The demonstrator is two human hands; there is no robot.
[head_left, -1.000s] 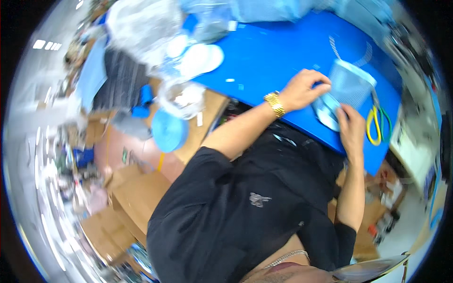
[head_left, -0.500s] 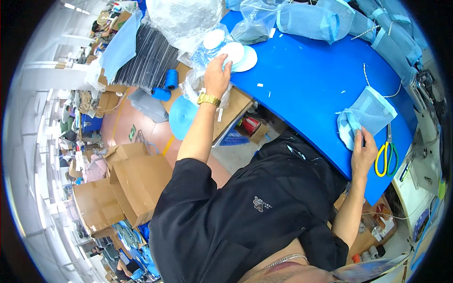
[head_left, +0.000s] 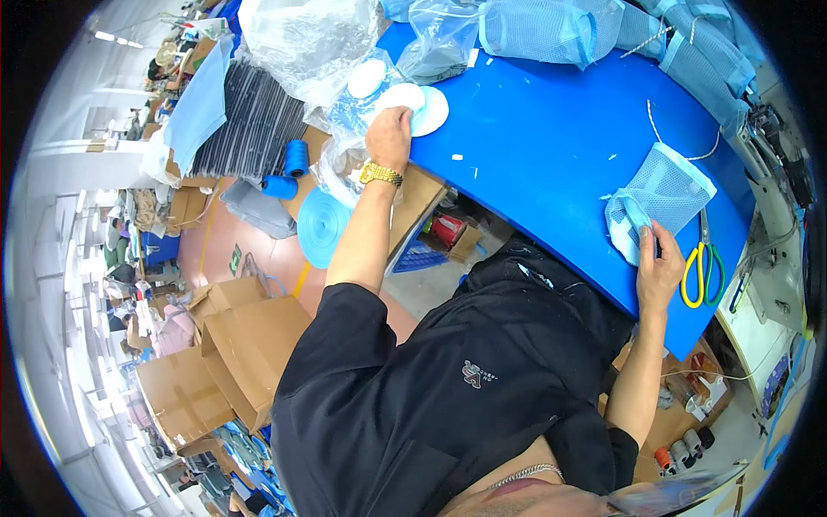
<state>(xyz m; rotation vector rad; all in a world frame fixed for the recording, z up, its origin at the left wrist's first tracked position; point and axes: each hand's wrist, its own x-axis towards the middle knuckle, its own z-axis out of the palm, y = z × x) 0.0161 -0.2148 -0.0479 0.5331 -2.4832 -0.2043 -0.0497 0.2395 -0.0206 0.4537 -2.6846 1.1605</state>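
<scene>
At the table's left edge my left hand (head_left: 389,138), with a gold watch on the wrist, pinches the near edge of a round white disc (head_left: 400,97). Another white disc (head_left: 433,112) lies against it on the right, and one more round piece (head_left: 367,78) rests on clear plastic at the upper left. On the right, my right hand (head_left: 660,267) has thumb and fingers closed on the lower end of a light blue mesh bag (head_left: 668,183) that lies flat, a cord at its far end. Scissors (head_left: 704,267) with yellow and green handles lie just right of that hand.
Several blue mesh bags (head_left: 551,33) are heaped along the far side of the blue table (head_left: 534,138). Left of the table are clear plastic bags (head_left: 301,39), blue thread spools (head_left: 296,158), a light blue webbing roll (head_left: 324,226) and cardboard boxes (head_left: 250,353). Machine parts (head_left: 775,198) stand at far right.
My left hand has closed its thumb and fingers together at the white disc's near edge. My right hand keeps hold of the mesh bag. The whole view has shifted slightly.
</scene>
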